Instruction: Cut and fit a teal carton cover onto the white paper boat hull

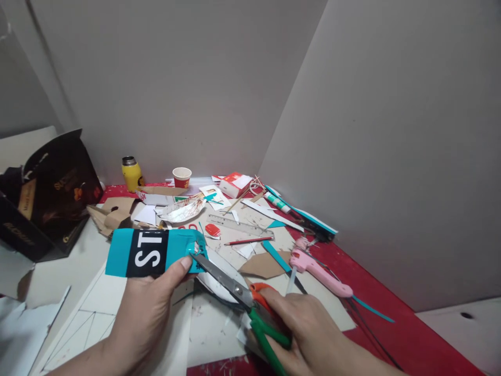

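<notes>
Head view: left hand (pixel 146 308) grips teal card (pixel 156 253), right hand (pixel 307 321) scissors (pixel 237 290); clutter (pixel 182 211) lies beyond card's edge.

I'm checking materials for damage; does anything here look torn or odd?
Yes: the teal and black lettered piece in the left hand looks ragged at the end beside the orange and green handled scissors, unlike its smooth opposite end. Brown cardboard scraps litter the red table.

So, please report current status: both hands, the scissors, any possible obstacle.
Left hand gripping teal-and-black lettered piece. Right hand holding orange-and-green scissors, blade tip close to left thumb. Possible obstacle: pink glue gun just beyond right hand.
</notes>
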`<state>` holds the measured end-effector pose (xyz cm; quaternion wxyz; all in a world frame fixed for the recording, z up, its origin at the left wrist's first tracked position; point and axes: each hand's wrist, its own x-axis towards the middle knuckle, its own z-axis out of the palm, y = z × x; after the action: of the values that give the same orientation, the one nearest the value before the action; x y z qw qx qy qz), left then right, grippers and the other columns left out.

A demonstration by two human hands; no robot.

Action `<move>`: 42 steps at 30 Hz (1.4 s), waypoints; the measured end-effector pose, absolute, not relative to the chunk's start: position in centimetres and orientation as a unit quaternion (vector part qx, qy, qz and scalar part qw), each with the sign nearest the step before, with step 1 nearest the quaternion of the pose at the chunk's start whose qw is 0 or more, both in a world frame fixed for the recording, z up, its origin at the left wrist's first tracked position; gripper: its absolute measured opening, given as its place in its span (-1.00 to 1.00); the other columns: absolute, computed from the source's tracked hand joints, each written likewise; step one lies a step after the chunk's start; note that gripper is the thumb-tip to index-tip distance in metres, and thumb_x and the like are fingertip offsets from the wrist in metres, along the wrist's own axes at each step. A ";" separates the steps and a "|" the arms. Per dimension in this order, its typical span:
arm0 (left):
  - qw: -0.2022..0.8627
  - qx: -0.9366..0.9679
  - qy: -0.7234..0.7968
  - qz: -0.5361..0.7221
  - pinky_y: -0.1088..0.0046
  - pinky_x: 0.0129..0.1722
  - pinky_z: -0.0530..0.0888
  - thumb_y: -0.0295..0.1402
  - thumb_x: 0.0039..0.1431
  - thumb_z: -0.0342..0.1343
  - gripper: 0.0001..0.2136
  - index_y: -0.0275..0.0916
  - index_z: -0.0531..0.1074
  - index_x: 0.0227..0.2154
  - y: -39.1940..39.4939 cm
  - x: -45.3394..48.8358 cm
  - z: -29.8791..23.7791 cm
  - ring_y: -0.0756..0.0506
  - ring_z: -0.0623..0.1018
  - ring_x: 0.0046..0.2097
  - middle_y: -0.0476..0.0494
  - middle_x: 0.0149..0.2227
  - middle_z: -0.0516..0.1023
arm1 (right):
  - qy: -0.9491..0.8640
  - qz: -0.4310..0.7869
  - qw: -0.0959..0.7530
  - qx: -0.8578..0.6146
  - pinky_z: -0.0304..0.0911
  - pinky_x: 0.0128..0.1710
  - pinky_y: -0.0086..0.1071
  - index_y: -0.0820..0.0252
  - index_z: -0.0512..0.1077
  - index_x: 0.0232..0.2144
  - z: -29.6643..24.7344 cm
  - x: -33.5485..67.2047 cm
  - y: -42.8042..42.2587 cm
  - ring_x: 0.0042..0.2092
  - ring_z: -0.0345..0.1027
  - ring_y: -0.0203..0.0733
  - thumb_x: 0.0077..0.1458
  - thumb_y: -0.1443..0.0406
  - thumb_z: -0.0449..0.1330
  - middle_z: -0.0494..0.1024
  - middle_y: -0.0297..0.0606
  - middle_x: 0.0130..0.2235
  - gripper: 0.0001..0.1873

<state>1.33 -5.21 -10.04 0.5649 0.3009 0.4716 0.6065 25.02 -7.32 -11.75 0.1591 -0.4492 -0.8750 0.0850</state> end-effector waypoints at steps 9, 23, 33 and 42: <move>0.552 0.301 0.479 0.613 0.21 0.00 0.50 -0.46 -0.09 0.34 -0.72 -0.25 0.56 -0.24 -5.3 1.7 -10.0 -0.23 0.57 -0.04 -0.13 -0.20 0.66 | -0.881 0.109 0.184 -0.421 0.00 -0.55 -0.34 0.17 0.30 -0.31 -13.2 25.2 -7.3 -0.57 0.24 -0.19 0.22 0.18 -0.04 0.40 -0.36 -0.56 -0.79; 0.558 0.326 0.476 0.597 0.21 0.13 0.41 -0.43 0.07 0.26 -0.80 -0.18 0.56 -0.20 -5.6 1.5 -9.9 -0.15 0.57 -0.06 -0.05 -0.16 0.65 | -0.847 0.228 0.137 -0.460 0.05 -0.52 -0.38 0.11 0.24 -0.34 -11.8 24.7 -7.5 -0.53 0.17 -0.23 0.11 0.21 0.05 0.39 -0.36 -0.50 -0.90; 0.554 0.330 0.494 0.583 0.22 0.01 0.49 -0.37 0.05 0.29 -0.88 -0.26 0.58 -0.32 -5.8 1.9 -10.0 -0.18 0.59 -0.13 -0.12 -0.22 0.66 | -0.854 0.233 0.186 -0.427 0.05 -0.53 -0.38 0.13 0.26 -0.37 -12.4 24.8 -7.2 -0.56 0.17 -0.25 0.18 0.22 -0.03 0.39 -0.35 -0.52 -0.85; 0.580 0.308 0.455 0.602 0.30 -0.08 0.56 -0.37 0.08 0.29 -0.73 -0.17 0.52 -0.12 -5.9 2.1 -9.9 -0.13 0.59 -0.13 -0.06 -0.14 0.62 | -0.856 0.249 0.185 -0.414 0.08 -0.54 -0.39 0.12 0.26 -0.34 -12.8 24.8 -7.4 -0.56 0.17 -0.25 0.20 0.23 -0.06 0.38 -0.37 -0.52 -0.85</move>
<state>2.10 -5.91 -9.86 0.5798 0.3076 0.4549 0.6019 24.81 -7.41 -12.84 0.1847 -0.4137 -0.8560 0.2490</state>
